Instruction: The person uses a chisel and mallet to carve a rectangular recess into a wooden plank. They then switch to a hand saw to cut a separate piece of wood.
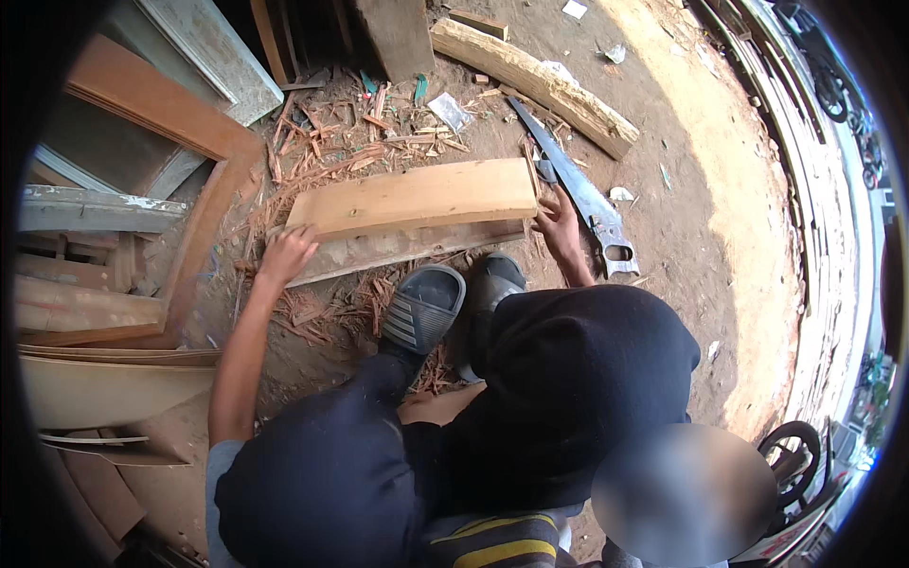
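A pale wooden board (413,192) lies lengthwise before me over a weathered plank (398,257). My left hand (289,254) grips its left end, fingers bent over the edge. My right hand (559,230) is at the right end, fingers curled against it. Just right of that hand, a hand saw (572,183) lies on the dirt, blade angled away from me and handle nearer. A small dark object (545,170) sits beside the board's right end, too small to make out. My sandaled feet (422,305) are just below the plank.
Old frames and panels (204,147) lean at the left, with sheet boards (114,388) below. A rough beam (535,85) lies beyond the saw. Wood scraps (379,128) litter the dirt (682,246). Long planks (805,189) and parked motorbikes (828,90) line the right.
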The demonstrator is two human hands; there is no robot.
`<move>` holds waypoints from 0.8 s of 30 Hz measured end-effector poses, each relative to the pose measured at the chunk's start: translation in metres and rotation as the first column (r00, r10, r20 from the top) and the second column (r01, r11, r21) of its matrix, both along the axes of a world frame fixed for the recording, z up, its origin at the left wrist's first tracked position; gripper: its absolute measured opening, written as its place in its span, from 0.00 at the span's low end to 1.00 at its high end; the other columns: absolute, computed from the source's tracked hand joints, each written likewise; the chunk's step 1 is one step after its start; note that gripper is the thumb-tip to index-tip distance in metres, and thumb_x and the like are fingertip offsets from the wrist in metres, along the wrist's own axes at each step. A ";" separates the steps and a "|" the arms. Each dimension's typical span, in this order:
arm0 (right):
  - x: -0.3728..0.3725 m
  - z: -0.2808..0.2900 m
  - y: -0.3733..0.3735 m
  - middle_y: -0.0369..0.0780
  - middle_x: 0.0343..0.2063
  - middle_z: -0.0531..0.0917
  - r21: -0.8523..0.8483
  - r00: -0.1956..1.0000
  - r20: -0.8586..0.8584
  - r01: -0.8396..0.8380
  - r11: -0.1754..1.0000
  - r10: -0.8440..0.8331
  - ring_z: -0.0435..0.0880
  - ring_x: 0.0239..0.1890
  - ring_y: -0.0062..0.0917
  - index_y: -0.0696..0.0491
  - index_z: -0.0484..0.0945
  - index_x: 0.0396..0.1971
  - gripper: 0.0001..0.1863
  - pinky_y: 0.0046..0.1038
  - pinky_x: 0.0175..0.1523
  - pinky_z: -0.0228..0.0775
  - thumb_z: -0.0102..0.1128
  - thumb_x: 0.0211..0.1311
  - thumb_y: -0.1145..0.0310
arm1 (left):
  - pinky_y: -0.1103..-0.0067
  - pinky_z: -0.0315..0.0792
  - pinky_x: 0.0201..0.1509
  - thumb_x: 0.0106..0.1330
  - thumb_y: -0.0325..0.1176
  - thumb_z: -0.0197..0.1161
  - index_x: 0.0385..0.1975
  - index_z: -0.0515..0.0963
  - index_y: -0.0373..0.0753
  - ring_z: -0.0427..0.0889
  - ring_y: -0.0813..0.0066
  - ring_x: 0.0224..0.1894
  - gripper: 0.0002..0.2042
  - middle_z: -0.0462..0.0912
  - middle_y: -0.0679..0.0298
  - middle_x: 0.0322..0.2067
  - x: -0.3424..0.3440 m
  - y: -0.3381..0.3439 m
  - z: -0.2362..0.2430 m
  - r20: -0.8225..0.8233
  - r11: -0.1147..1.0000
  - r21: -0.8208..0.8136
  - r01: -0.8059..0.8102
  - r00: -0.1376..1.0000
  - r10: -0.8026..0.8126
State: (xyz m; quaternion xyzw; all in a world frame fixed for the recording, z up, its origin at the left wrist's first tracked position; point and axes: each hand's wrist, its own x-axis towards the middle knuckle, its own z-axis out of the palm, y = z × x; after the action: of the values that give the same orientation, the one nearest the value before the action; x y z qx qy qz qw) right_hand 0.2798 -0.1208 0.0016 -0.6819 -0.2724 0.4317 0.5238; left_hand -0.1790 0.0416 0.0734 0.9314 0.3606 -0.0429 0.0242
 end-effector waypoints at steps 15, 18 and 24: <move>-0.001 -0.001 0.028 0.52 0.27 0.81 -0.119 0.893 0.433 -0.075 0.990 0.120 0.81 0.35 0.38 0.60 0.79 0.35 0.20 0.34 0.40 0.69 0.56 0.55 0.56 | 0.67 0.69 0.49 0.56 0.58 0.56 0.39 0.75 0.26 0.77 0.50 0.44 0.32 0.78 0.41 0.39 0.016 0.021 -0.045 0.107 0.486 -0.378 -0.788 0.484 0.868; -0.005 -0.007 -0.001 0.48 0.28 0.82 -0.235 0.871 0.448 -0.100 0.967 0.199 0.81 0.33 0.29 0.60 0.77 0.38 0.18 0.30 0.40 0.69 0.54 0.59 0.59 | 0.66 0.69 0.47 0.56 0.55 0.58 0.37 0.76 0.27 0.78 0.51 0.42 0.29 0.79 0.42 0.37 0.015 -0.007 -0.034 0.063 0.360 -0.506 -0.784 0.382 0.922; -0.025 -0.020 -0.048 0.52 0.33 0.82 -0.225 0.878 0.462 -0.022 0.974 0.126 0.82 0.38 0.34 0.61 0.74 0.43 0.20 0.32 0.44 0.69 0.53 0.60 0.59 | 0.66 0.70 0.46 0.58 0.53 0.57 0.38 0.77 0.29 0.79 0.53 0.42 0.27 0.80 0.46 0.36 -0.017 -0.079 -0.092 0.314 0.469 -0.305 -0.829 0.377 0.871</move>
State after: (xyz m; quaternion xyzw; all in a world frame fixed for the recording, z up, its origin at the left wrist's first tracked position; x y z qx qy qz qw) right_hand 0.2552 -0.1685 -0.0183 -0.8077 -0.3703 0.2984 0.3484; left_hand -0.1959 -0.0377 -0.0188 0.5946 0.7694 0.1641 0.1659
